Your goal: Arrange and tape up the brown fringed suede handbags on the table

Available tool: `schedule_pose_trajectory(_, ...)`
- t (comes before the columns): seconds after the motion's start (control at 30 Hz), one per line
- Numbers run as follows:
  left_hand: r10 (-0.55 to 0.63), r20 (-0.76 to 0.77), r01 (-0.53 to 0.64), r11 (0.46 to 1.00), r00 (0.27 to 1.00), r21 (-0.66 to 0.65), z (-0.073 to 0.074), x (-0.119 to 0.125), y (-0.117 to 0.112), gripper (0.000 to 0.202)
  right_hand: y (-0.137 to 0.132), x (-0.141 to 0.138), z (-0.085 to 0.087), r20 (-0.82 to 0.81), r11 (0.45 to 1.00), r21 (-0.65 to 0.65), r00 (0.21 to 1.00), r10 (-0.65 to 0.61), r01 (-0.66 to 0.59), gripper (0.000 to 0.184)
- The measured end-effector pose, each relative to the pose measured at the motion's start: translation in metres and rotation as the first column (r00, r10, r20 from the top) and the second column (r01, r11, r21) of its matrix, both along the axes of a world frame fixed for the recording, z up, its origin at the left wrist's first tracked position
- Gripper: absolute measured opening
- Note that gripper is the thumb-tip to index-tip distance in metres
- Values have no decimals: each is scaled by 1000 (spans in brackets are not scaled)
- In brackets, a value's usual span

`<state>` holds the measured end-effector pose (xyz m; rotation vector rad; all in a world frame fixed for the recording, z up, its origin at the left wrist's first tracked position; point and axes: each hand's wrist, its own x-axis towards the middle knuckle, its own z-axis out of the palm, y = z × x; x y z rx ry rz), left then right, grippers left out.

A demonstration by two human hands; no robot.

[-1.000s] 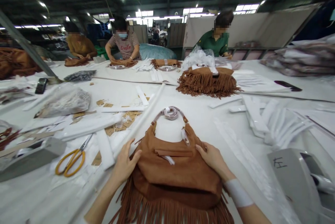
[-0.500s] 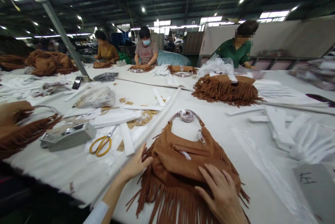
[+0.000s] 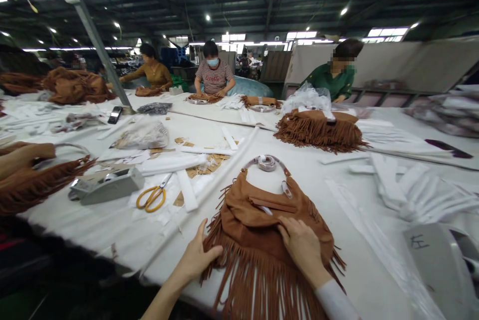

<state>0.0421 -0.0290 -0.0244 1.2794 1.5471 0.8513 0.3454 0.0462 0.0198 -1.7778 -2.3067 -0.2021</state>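
Observation:
A brown suede handbag (image 3: pixel 258 230) with long fringe lies on the white table before me. Its wrapped handle arches away from me, with a coiled strap (image 3: pixel 266 162) in clear wrap inside the arch. At the bag's left edge, my left hand (image 3: pixel 196 257) is open, thumb and fingers apart beside the fringe. My right hand (image 3: pixel 301 247) rests on the bag's front below the zip, its fingers together and bent onto a fold of the suede. The right thumb is mostly hidden.
Left of the bag are yellow-handled scissors (image 3: pixel 152 198) and a grey tape dispenser (image 3: pixel 108 185). Another person's hand (image 3: pixel 26 155) holds a fringed bag at far left. White foam strips (image 3: pixel 407 185) and a second dispenser (image 3: pixel 436 260) lie right. Another fringed bag (image 3: pixel 320 130) sits beyond.
My right hand has moved up and left over the bag, its spread fingers closing on the suede. My left hand has drawn slightly lower. The bag's front has shifted into a fold.

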Motion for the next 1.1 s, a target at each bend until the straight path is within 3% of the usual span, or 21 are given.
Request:
schedule_pose_trajectory(0.1, -2, -149, 25, 988, 989, 150, 0, 28, -18, 100, -3, -3, -4, 8, 999, 16, 999, -36, 36, 17)
schedule_pose_trajectory(0.2, 21, -244, 22, 985, 969, 173, -5, 50, -31, 74, -6, -5, -6, 19, 998, 32, 998, -62, 61, 15)
schedule_pose_trajectory(0.27, 30, -197, -4, 991, 980, 130, -9, 53, -38, 56, -7, -7, -6, 25, 996, 43, 997, -79, 78, 14)
schedule_pose_trajectory(0.37, 55, 14, -55, 998, 998, 30, -12, 39, -47, 40, -7, -9, -6, 23, 993, 60, 995, -99, 97, 12)
schedule_pose_trajectory(0.5, 70, 212, -36, 986, 975, -161, -18, 8, -66, 48, -8, -11, -8, -1, 991, 85, 995, -102, 102, 12)
schedule_pose_trajectory(0.73, -1, 107, 21, 981, 994, -192, -41, -5, -102, 50, -12, -13, -11, -40, 989, 125, 997, -72, 77, 13)
schedule_pose_trajectory(0.83, 35, -92, -39, 998, 995, -51, -38, -7, -112, 42, -12, -11, -8, -68, 991, 127, 997, -29, 37, 15)
schedule_pose_trajectory(0.9, 134, -254, -97, 983, 958, 154, -29, -6, -113, 35, -15, -7, -2, -95, 991, 131, 995, 24, -11, 23)
schedule_pose_trajectory(1.0, 198, -354, -6, 880, 914, 476, -12, 6, -103, 31, -33, 3, 5, -140, 983, 175, 987, 84, -59, 37)
schedule_pose_trajectory(1.1, 106, -433, 220, 739, 895, 637, 6, 36, -80, 27, -65, 19, -1, -238, 955, 292, 963, 124, -51, 32)
